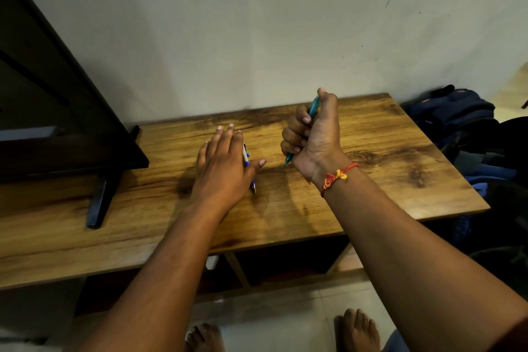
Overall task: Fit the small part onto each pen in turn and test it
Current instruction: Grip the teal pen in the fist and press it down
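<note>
My right hand (310, 137) grips a teal pen (313, 107) in a fist, held upright above the wooden table (371, 174). My thumb rests on the pen's top end, and its tip pokes out below my palm. My left hand (225, 163) lies flat with straight fingers over a white and blue pen (246, 156) on the table. That pen's metal tip shows near my wrist. The small part is not visible.
A dark TV on a black stand (98, 200) fills the table's left side. The wall runs close behind the table. Blue and dark bags (457, 120) are piled on the floor to the right. My bare feet stand on the tiled floor below.
</note>
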